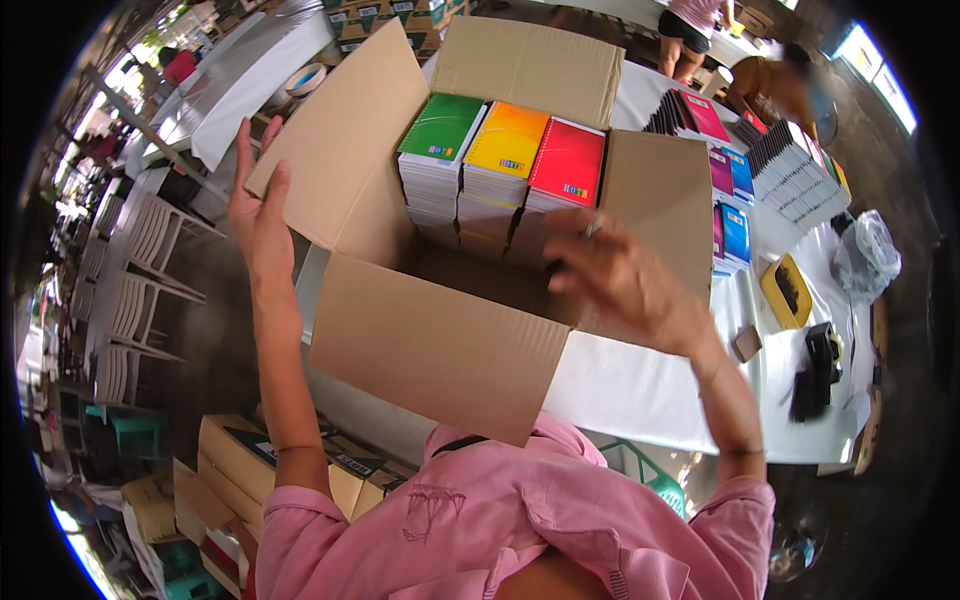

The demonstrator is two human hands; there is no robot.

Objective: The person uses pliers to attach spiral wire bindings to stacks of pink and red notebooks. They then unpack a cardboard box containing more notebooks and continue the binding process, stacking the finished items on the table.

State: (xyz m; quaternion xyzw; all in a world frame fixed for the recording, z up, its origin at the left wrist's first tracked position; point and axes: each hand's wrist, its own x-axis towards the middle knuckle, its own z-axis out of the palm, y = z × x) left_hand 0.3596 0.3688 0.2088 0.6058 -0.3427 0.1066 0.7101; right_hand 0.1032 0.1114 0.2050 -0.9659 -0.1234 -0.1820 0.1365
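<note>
An opened cardboard box (440, 325) stands in front of me on the table with its flaps spread. Inside, along its far side, are three stacks of notebooks, topped by a green notebook (441, 128), a yellow notebook (507, 138) and a red notebook (568, 160). The near part of the box's inside is in shadow. My left hand (262, 200) holds the outer edge of the left flap, thumb on the inner face and fingers behind. Above the box's right near corner, my right hand (625, 275) hovers with bent, parted fingers, slightly blurred, with nothing seen in it.
More notebook stacks (795, 175) stand on the white-covered table (640, 385) at the right. Near them lie a yellow container (787, 292), a black tape dispenser (818, 365) and a clear plastic bag (866, 252). Another person (770, 90) bends at the far right. White chairs (150, 240) line the left.
</note>
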